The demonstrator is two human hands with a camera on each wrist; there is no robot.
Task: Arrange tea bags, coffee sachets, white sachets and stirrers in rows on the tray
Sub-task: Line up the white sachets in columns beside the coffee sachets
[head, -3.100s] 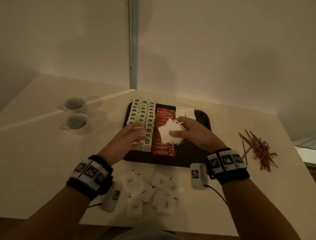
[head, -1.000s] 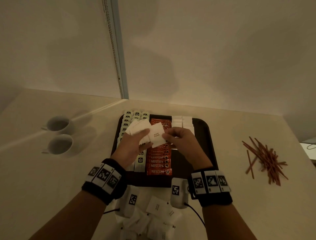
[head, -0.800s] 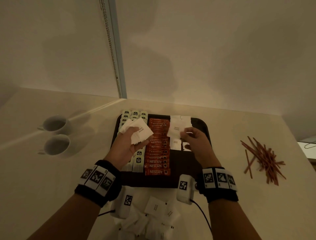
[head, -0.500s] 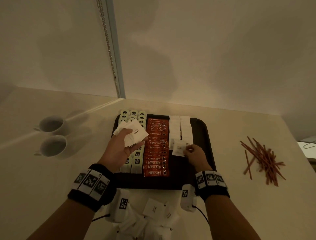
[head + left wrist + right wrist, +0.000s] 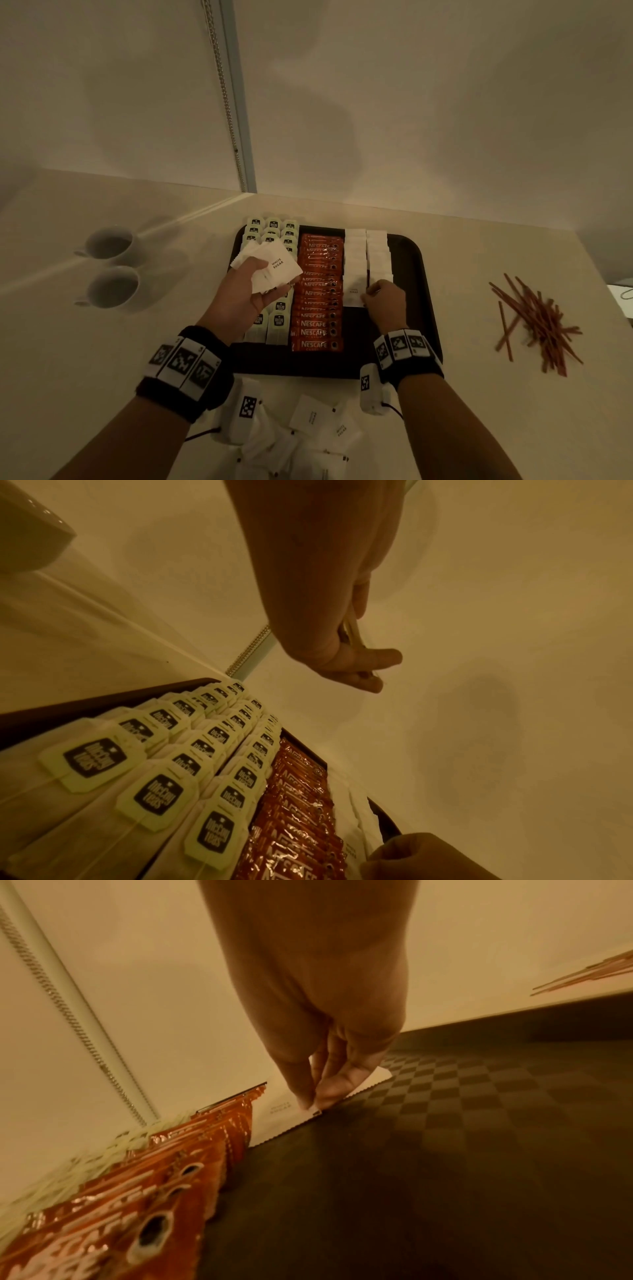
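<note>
1. Presently, the right hand (image 5: 383, 301) pinches one white sachet (image 5: 353, 291) by its near right corner, at centre frame on the tray (image 5: 424, 291), beside the coffee sachets (image 5: 317, 308).
2. The left hand (image 5: 246, 294) grips a fanned sachet stack (image 5: 270, 267) above the tea bags (image 5: 154, 791).
3. Judged light, thin, limp and slippery; pinch a corner.
4. The sachet lies flat; long axis indiscernible, printed face up.

— What moved?
— The right hand (image 5: 383, 301) took one white sachet (image 5: 353, 291) from the left hand's stack (image 5: 270, 270) and has lowered it onto the tray (image 5: 421, 291), at the near end of the white row.
— The left hand (image 5: 246, 294)?
— Drawn back left, over the tea bags (image 5: 274, 318).
</note>
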